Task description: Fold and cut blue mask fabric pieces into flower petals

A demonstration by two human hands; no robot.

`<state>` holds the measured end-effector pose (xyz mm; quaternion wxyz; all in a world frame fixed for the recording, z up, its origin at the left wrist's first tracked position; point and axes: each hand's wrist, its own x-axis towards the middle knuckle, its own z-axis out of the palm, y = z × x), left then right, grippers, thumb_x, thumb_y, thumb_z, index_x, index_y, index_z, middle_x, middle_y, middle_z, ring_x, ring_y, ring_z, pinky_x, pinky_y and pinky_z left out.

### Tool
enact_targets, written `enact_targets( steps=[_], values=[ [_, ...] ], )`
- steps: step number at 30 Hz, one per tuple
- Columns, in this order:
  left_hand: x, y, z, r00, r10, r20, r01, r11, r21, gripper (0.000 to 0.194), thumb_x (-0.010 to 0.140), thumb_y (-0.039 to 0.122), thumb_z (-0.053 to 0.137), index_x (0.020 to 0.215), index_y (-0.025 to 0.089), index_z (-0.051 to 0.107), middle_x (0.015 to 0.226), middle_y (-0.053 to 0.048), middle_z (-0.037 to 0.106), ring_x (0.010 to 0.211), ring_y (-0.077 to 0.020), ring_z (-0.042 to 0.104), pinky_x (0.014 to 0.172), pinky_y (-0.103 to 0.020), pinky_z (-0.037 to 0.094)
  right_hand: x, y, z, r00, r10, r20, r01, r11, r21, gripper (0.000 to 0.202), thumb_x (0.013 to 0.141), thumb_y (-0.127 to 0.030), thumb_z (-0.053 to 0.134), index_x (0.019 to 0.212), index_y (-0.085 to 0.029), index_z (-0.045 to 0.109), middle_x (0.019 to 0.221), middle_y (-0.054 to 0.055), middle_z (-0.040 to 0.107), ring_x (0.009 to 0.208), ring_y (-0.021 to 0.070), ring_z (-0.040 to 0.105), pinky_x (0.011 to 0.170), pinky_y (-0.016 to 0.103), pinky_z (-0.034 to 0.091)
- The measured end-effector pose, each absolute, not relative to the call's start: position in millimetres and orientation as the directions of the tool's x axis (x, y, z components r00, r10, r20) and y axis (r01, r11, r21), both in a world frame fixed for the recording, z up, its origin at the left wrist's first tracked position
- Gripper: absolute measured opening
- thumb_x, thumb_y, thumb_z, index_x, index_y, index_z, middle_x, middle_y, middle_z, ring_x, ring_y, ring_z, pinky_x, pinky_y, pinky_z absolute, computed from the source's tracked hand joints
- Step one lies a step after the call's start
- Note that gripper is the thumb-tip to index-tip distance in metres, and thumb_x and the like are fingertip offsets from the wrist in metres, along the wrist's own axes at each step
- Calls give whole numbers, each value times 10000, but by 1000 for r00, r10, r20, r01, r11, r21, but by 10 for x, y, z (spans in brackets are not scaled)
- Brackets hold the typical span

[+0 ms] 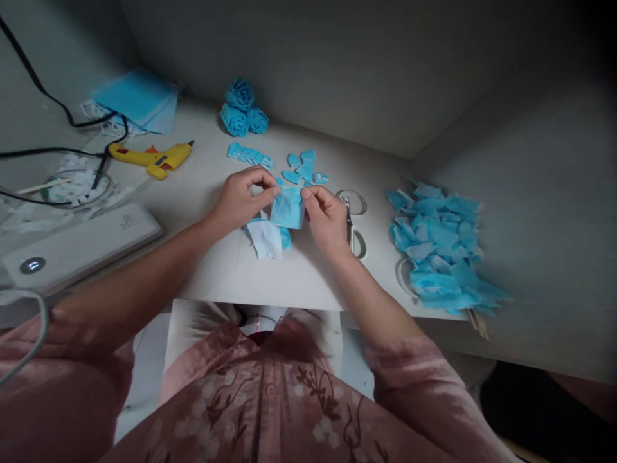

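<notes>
Between my two hands a small square of light-blue fabric (pixel 288 209) is stretched, held by its upper corners. My left hand (pixel 245 196) pinches the left corner and my right hand (pixel 325 212) pinches the right one. Under and beside it lie a white fabric piece (pixel 266 240) and a bit of blue material, partly hidden. Small cut blue pieces (pixel 304 170) are scattered just beyond my fingers, next to a row of blue strips (pixel 249 155). Scissors (pixel 359 243) with pale handles lie against my right hand, their blades partly covered.
Three blue fabric roses (pixel 238 116) stand at the back. On the left are blue face masks (pixel 137 99), a yellow glue gun (pixel 157 159), black cables and a white power bank (pixel 84 247). A blue fabric heap (pixel 436 241) and tape rolls (pixel 354 202) are on the right.
</notes>
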<state>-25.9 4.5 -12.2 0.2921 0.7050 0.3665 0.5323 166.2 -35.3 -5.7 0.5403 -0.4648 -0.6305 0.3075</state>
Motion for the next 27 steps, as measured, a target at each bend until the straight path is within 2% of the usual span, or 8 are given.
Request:
enact_targets(
  steps=[4, 12, 20, 23, 27],
  values=[
    [-255, 48, -126, 164, 823, 543, 218, -567, 794, 116, 800, 230, 658, 700, 206, 603, 758, -8, 662, 759, -154, 608, 785, -319, 493, 1656, -352, -72, 18, 916, 401, 285, 379, -880, 360, 972, -533, 598, 792, -222, 623, 652, -50, 505, 619, 110, 452, 655, 274, 402],
    [-266, 51, -115, 169, 829, 533, 252, -559, 790, 109, 788, 255, 630, 695, 212, 593, 755, -9, 654, 751, -156, 605, 772, -319, 492, 1614, -360, -89, 91, 898, 431, 330, 382, -864, 320, 986, -476, 577, 794, -222, 613, 662, -51, 493, 616, 109, 431, 657, 275, 392],
    [-255, 45, -123, 129, 850, 511, 243, -526, 815, 88, 771, 247, 655, 701, 220, 608, 755, -6, 665, 767, -166, 605, 797, -325, 510, 1586, -349, -93, 133, 904, 407, 329, 347, -878, 420, 993, -592, 579, 777, -232, 592, 666, -42, 512, 653, 121, 473, 678, 273, 419],
    [-271, 45, -116, 137, 877, 460, 185, -479, 858, 111, 804, 274, 693, 735, 214, 629, 760, -5, 670, 771, -160, 609, 795, -313, 522, 1623, -318, -119, 87, 928, 363, 286, 326, -901, 476, 977, -672, 580, 781, -239, 592, 627, -50, 493, 605, 117, 472, 631, 272, 410],
    [-306, 81, -115, 109, 915, 389, 23, -393, 919, 251, 930, 447, 680, 839, 214, 671, 799, -28, 682, 790, -158, 634, 804, -306, 547, 1689, -281, -130, 93, 939, 332, 229, 304, -925, 539, 928, -760, 598, 772, -244, 586, 593, -58, 465, 558, 112, 454, 572, 272, 385]
  ],
)
